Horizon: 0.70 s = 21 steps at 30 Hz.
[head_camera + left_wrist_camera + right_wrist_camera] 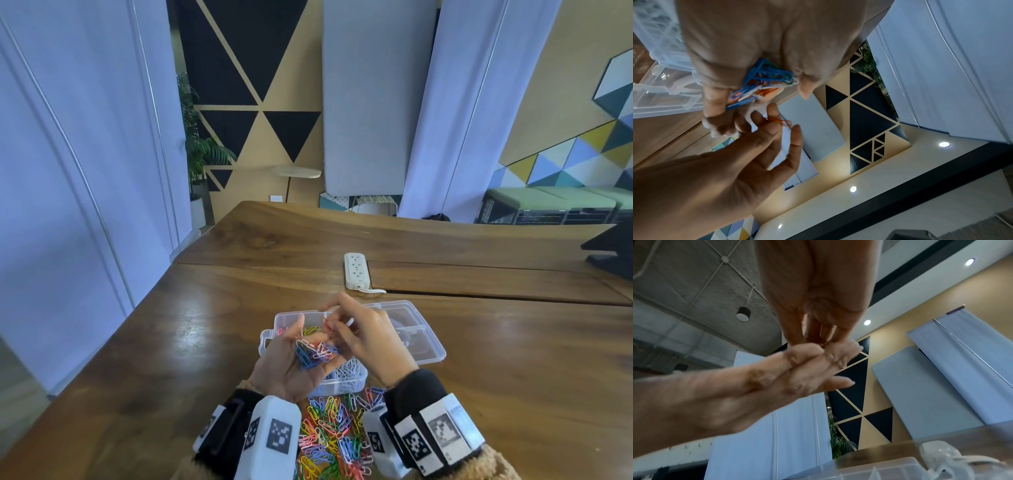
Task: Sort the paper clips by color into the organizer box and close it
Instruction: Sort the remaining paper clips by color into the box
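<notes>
Loose clips (329, 435) lie under our wrists; our left hand (294, 363) cups a mixed bunch (315, 353); our right hand (363, 337) pinches an orange clip (784, 121) (sorting underway); next, its compartment in the organizer box (428, 346) just beyond.

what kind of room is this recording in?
Likely an office lounge or meeting space, not a home: a long wooden table with a power strip, fabric acoustic panels on a geometric-patterned wall, and a cushioned bench along the far side.
</notes>
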### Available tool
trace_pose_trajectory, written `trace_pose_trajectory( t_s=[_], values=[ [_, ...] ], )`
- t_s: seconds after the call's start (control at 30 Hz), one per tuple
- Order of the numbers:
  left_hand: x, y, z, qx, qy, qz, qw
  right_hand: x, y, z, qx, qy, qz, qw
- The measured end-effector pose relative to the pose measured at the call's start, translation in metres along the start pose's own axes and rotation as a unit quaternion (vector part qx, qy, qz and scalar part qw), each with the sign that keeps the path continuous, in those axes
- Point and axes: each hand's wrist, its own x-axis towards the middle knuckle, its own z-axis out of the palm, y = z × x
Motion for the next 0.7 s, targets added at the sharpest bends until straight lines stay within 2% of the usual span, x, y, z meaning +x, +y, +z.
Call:
trace_pose_trajectory(
  t_s=[0.13, 0.27, 0.37, 0.5, 0.7],
  values=[
    [-0.001, -0.002, 0.004, 0.034, 0.006, 0.004, 0.999, 0.001, 0.001, 0.000, -0.088, -0.037, -0.071, 0.993],
    [-0.001, -0.002, 0.005, 0.011, 0.045, -0.003, 0.999, 0.004, 0.000, 0.000, -0.130, -0.069, -0.102, 0.984],
    [-0.001, 0.000, 0.004, 0.007, 0.060, -0.011, 0.998, 0.005, -0.001, 0.000, -0.147, -0.087, -0.108, 0.979],
    [-0.005, 0.001, 0.010, 0.035, 0.051, -0.019, 0.998, 0.007, 0.001, -0.001, -0.173, -0.126, -0.089, 0.973],
    [-0.003, 0.000, 0.005, 0.015, 0.044, -0.015, 0.999, 0.009, -0.001, 0.001, -0.204, -0.157, -0.081, 0.963]
  ],
)
